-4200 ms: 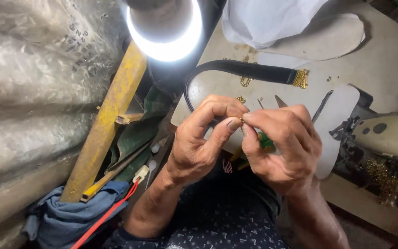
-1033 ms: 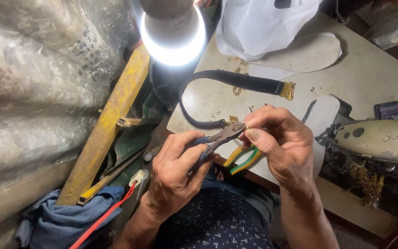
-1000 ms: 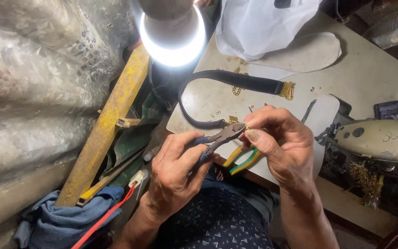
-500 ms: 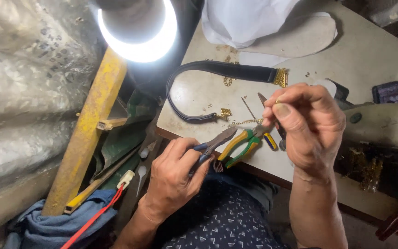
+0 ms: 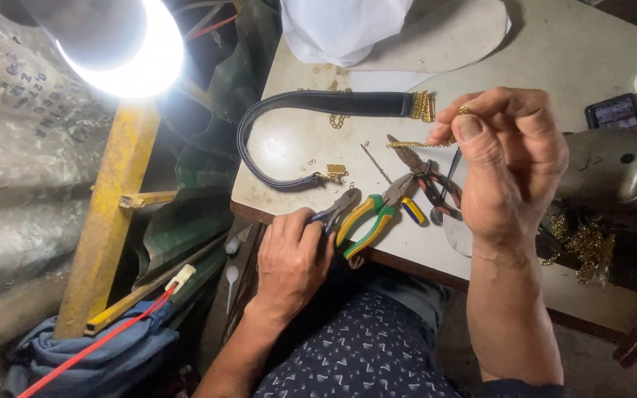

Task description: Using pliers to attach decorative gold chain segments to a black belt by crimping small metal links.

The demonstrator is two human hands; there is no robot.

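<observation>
The left hand [image 5: 293, 262] grips small pliers [image 5: 337, 210] at the table [image 5: 554, 44] edge. Yellow-green pliers [image 5: 374, 215] lie just beside it. The right hand [image 5: 514, 166], raised, pinches a gold chain [image 5: 418, 144] in its fingertips.

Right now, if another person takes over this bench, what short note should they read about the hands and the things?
Left hand: holds small pliers at the table edge, tips over the table.
Right hand: raised, pinching a short gold chain between thumb and fingers.
On the table: black strap bent in a loop, gold fittings at both ends; green and yellow pliers; another pair of pliers beside them; loose gold bits.
Done: chain lifted clear of the table.
Left: chain is not joined to the strap.
</observation>
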